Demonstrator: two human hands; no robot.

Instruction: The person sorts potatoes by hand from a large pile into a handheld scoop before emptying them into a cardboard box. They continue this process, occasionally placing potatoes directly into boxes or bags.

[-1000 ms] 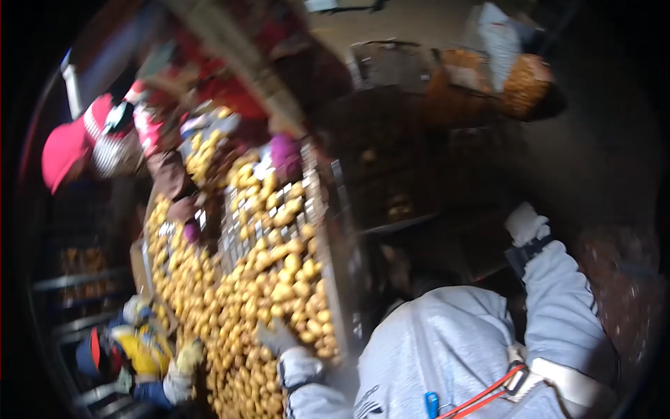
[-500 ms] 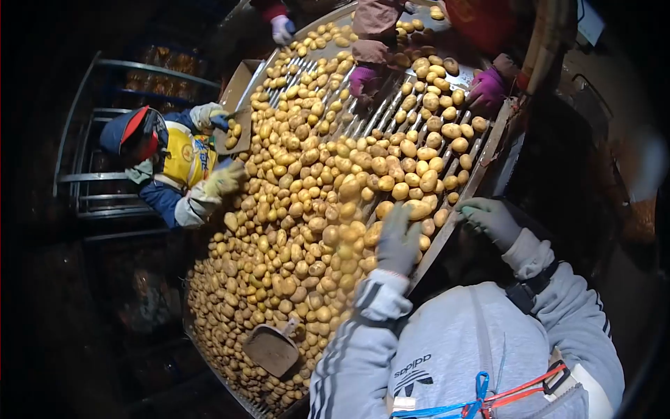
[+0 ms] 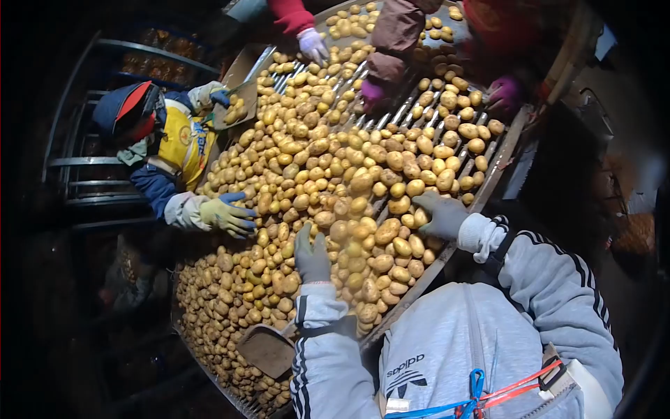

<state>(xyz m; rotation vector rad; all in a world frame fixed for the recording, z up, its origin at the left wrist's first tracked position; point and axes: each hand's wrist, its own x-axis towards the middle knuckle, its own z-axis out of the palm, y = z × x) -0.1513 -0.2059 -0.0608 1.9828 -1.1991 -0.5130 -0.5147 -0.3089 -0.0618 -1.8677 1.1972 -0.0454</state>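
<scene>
My left hand (image 3: 312,260), in a grey glove, reaches in among the potatoes (image 3: 296,202) with thumb and fingers apart. No potato shows in its grip. At the right edge of the sorting table, my right hand (image 3: 444,216), also gloved in grey, rests against potatoes with its fingers stretched toward the left. Some of its fingertips are hidden, and it grips nothing that I can see. Below and left of my left hand, a scoop (image 3: 267,350) lies on the heap of smaller potatoes.
A co-worker in a yellow bib (image 3: 183,143) holds a scoop with potatoes (image 3: 236,110) at the left. Other people's gloved hands work over the metal rollers (image 3: 405,108) at the top. The table's raised rim (image 3: 499,164) runs along my right side.
My left hand has moved left, deeper over the potatoes. My right hand has come from outside the rim onto potatoes. The co-worker's lower hand at left has moved down.
</scene>
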